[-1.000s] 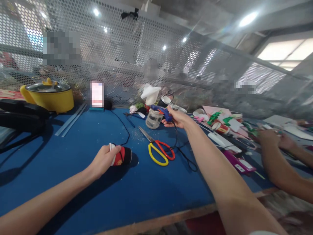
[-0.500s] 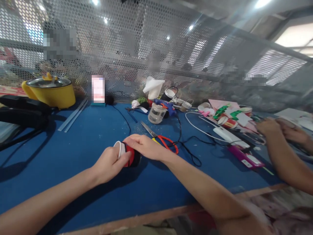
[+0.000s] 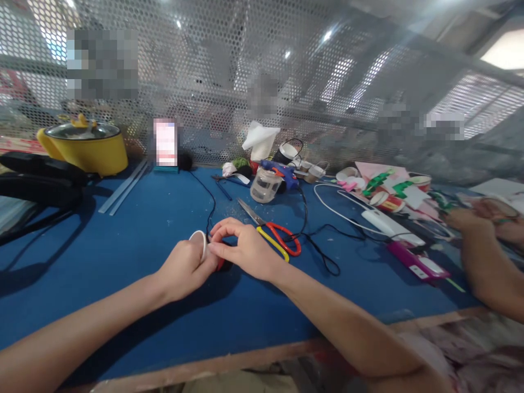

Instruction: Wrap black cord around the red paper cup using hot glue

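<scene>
Both my hands meet over a small red and black cup (image 3: 220, 264) with a white rim (image 3: 200, 237), lying on its side on the blue table (image 3: 143, 234). My left hand (image 3: 186, 267) grips its rim end. My right hand (image 3: 245, 248) covers the body, fingers curled over it, hiding most of it. A blue glue gun (image 3: 282, 171) rests on a clear jar (image 3: 265, 185) at the back, its black cord (image 3: 315, 248) trailing forward.
Scissors with red and yellow handles (image 3: 278, 237) lie just right of my hands. A yellow pot (image 3: 84, 146) and black bags (image 3: 36, 185) are at far left. Craft scraps, a white charger (image 3: 385, 221) and a pink box (image 3: 417, 262) crowd the right, where another person's arm (image 3: 478, 262) works.
My right hand let go of the glue gun at the back, came to the cup and closed over it. The glue gun now rests on the jar.
</scene>
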`<action>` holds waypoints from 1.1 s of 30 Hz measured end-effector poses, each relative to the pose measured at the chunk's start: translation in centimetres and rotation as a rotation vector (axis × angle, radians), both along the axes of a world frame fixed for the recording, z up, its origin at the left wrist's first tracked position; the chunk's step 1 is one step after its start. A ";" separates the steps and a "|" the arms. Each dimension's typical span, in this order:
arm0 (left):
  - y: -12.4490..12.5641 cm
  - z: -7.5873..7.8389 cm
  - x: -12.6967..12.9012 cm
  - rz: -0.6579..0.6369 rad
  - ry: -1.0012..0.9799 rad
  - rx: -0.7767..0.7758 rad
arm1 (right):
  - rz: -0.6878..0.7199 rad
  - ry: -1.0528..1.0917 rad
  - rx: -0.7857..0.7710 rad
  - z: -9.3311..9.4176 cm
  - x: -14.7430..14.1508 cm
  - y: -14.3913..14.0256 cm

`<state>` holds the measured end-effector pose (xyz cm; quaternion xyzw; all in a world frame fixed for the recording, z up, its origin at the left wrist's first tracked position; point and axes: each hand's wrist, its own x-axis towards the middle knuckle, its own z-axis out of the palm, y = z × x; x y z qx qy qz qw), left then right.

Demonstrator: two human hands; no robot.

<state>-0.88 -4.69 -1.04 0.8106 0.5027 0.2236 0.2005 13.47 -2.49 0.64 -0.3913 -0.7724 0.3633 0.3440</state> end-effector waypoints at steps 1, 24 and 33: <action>0.0 0.0 0.1 0.008 0.013 0.011 | -0.010 -0.012 0.015 -0.1 0.0 -0.1; 1.0 0.8 0.2 0.273 -0.925 -0.860 | -0.092 0.290 0.143 -0.1 1.8 0.4; 1.1 0.6 0.5 0.307 -0.914 -0.876 | -0.131 0.257 0.210 0.1 1.9 0.0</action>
